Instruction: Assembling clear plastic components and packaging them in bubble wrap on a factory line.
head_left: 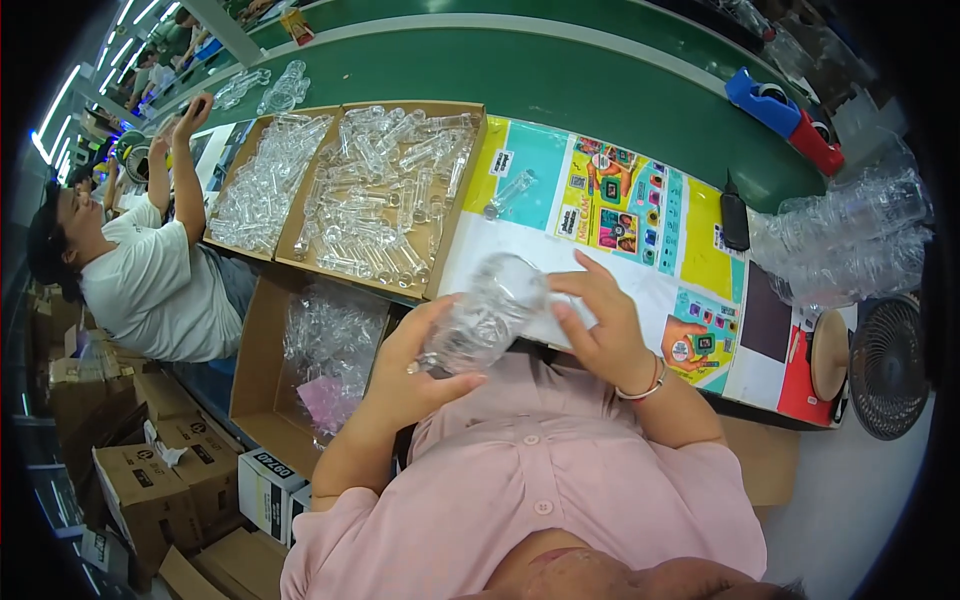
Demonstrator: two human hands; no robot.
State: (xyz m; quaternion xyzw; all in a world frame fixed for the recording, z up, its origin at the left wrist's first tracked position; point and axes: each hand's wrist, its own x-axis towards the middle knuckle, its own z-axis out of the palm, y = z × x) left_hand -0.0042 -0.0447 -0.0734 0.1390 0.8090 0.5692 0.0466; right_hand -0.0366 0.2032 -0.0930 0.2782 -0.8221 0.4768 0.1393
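A clear, rounded plastic piece (487, 315) is in front of my chest, over the near edge of the bench. It is shiny and slightly blurred, so I cannot tell whether it is one part or several. My left hand (412, 362) is closed around its lower left side, thumb along the bottom. At its right, my right hand (606, 325) has its thumb and fingers spread apart, with fingertips close to the rim; I cannot tell whether they touch. Beyond, a small clear plastic tube (510, 194) lies on the printed sheet (535, 160).
Two shallow cardboard trays of clear tubes (375, 195) (270, 180) stand to the left. Below them is an open carton (262, 375) with clear plastic. At right are stacked clear pieces (850, 235), a tape dispenser (770, 105) and a fan (888, 370). A co-worker (140, 270) sits at far left.
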